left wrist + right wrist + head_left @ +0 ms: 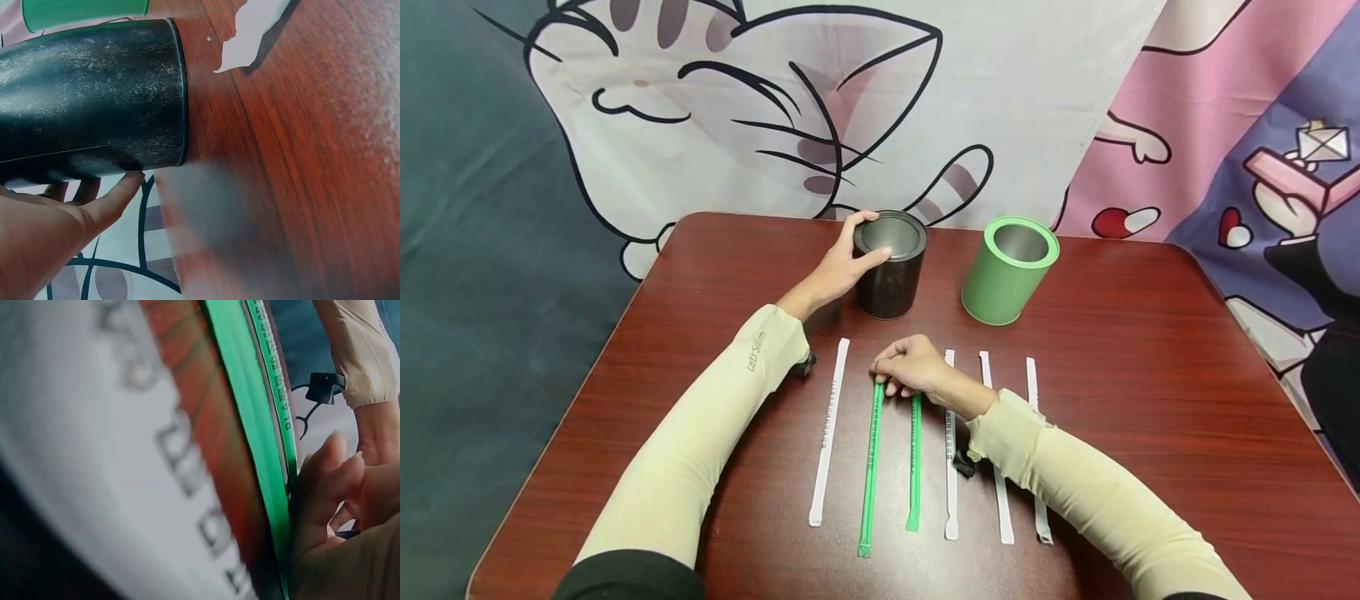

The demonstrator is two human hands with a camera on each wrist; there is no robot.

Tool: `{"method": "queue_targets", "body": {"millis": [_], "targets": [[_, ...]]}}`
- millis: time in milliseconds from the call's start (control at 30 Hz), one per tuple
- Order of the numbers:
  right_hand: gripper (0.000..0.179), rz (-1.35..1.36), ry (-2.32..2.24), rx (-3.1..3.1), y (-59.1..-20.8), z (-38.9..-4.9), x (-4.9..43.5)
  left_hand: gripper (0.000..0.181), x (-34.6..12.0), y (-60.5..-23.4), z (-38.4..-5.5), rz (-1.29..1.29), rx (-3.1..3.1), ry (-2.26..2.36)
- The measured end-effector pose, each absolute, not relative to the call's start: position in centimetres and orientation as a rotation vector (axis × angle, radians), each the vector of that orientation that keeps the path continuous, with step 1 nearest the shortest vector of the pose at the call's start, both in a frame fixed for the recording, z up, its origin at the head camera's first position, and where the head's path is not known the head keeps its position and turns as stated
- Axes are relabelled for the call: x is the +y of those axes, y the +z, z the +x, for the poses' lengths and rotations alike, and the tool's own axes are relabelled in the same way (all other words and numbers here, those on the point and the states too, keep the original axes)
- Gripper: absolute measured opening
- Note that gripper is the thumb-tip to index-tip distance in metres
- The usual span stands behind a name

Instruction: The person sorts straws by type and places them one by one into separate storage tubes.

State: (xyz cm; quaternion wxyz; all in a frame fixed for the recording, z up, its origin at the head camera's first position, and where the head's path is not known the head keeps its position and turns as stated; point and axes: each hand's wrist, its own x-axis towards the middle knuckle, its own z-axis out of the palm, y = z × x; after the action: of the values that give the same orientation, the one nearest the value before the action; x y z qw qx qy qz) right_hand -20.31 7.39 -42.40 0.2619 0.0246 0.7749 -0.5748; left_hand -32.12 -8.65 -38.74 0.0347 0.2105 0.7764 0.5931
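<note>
My left hand (838, 267) grips a black metal can (889, 279), thumb across its near rim and fingers around the far left side. The left wrist view shows the can's dark side (94, 100) with that hand beneath. With fingers bent, my right hand (917, 364) pinches the far end of a long green paper-wrapped straw (871, 467) lying on the table. A second green wrapped straw (914, 467) lies just right of it, its far end under the hand. In the right wrist view the fingers (328, 481) cover the straw's end.
A green can (1006, 279) stands right of the black one. Several white wrapped straws lie on the brown table (700, 275), one white straw (830, 433) at left, the others partly under my right forearm. A printed cloth (1037, 100) hangs behind.
</note>
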Motion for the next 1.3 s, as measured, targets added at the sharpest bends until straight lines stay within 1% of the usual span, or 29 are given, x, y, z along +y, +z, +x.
{"method": "queue_targets", "body": {"millis": [300, 467, 600, 767, 867, 1033, 1133, 1300], "targets": [[0.011, 0.038, -1.557, 2.116, -42.0, -19.8, 7.5, 0.060, -8.6, -36.2, -30.1, 0.654, 2.349, 1.802], [0.014, -0.023, -1.575, 2.138, -41.4, -19.5, 7.7, 0.060, -8.6, -35.9, -29.8, 0.651, 2.368, 1.786], [0.016, -0.128, -1.584, 2.169, -40.5, -19.3, 8.0, 0.060, -8.5, -36.0, -29.8, 0.643, 2.361, 1.791], [0.015, -0.303, -1.596, 2.261, -38.5, -18.7, 8.6, 0.060, -8.5, -35.9, -29.9, 0.650, 2.349, 1.806], [0.011, -0.383, -1.598, 2.323, -37.1, -18.3, 9.0, 0.060, -8.6, -35.8, -29.8, 0.650, 2.347, 1.805], [0.006, -0.434, -1.583, 2.387, -35.5, -17.7, 9.8, 0.060, -8.7, -35.8, -29.7, 0.629, 2.352, 1.790], [0.006, -0.449, -1.604, 2.402, -34.6, -17.4, 10.1, 0.060, -8.6, -35.8, -29.7, 0.631, 2.353, 1.791], [0.007, -0.460, -1.682, 2.358, -31.9, -16.3, 10.2, 0.060, -8.6, -35.9, -29.7, 0.636, 2.347, 1.794]]}}
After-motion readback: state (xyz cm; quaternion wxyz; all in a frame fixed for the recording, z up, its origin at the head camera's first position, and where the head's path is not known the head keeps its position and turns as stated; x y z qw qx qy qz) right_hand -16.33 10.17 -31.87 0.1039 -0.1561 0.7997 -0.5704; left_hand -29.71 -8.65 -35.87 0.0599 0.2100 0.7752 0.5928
